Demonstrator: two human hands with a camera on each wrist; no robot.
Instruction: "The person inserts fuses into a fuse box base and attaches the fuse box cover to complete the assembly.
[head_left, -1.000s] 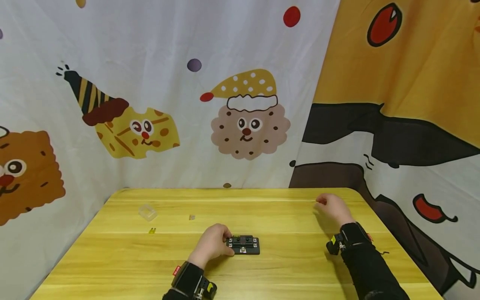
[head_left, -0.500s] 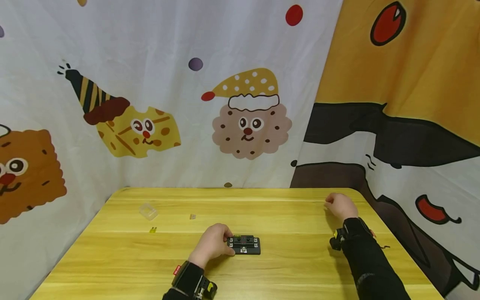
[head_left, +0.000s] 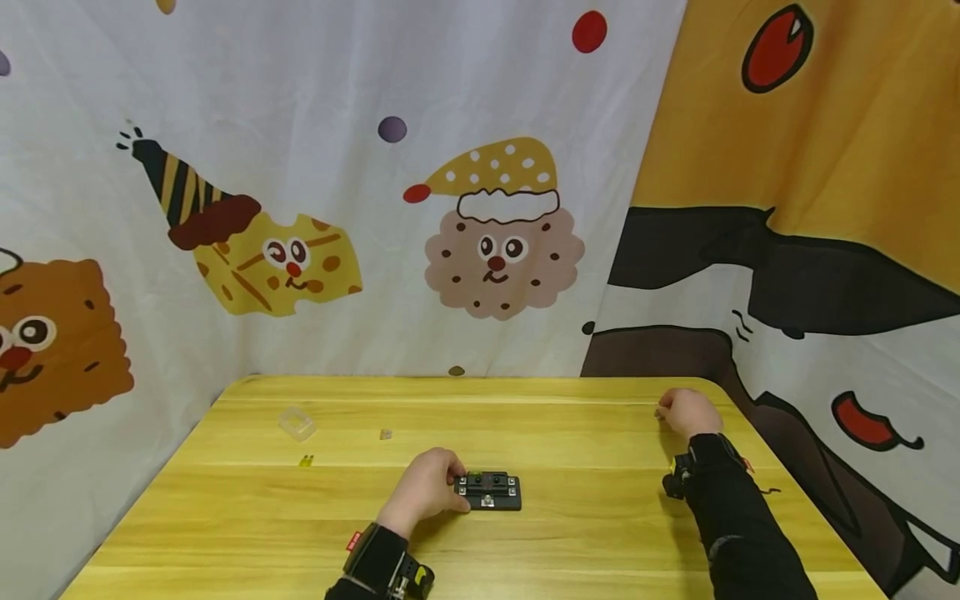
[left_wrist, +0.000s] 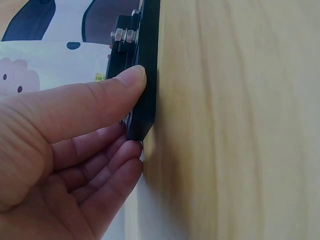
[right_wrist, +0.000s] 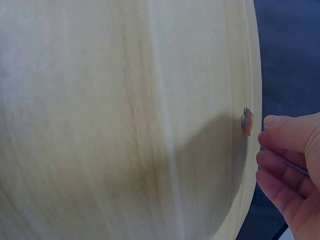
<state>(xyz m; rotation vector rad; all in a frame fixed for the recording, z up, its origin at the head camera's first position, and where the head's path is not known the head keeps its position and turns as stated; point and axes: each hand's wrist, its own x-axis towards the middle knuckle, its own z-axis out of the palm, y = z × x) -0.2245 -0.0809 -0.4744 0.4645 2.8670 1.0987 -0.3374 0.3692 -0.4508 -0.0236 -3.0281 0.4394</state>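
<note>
My left hand (head_left: 426,490) pinches the left end of a black terminal block (head_left: 495,492) with metal screws and nuts, resting on the wooden table. The left wrist view shows the thumb on the face of the block's base (left_wrist: 145,102) and the fingers behind its edge. At the far right, my right hand (head_left: 690,412) is over the table with loosely bent fingers. Just past its fingertips, a small brown piece with two metal prongs (right_wrist: 248,122) lies on the table near the edge, with a gap between it and the thumb in the right wrist view.
On the left of the table (head_left: 225,517) are a clear plastic box (head_left: 297,423), a small yellow two-pronged piece (head_left: 306,460) and a small brownish piece (head_left: 386,434). A thin dark strand (head_left: 770,491) shows beside the right sleeve. A printed curtain (head_left: 315,100) hangs behind.
My right hand has moved a little to the right, and the small brown piece now shows by its fingertips. The left hand and terminal block have stayed in place.
</note>
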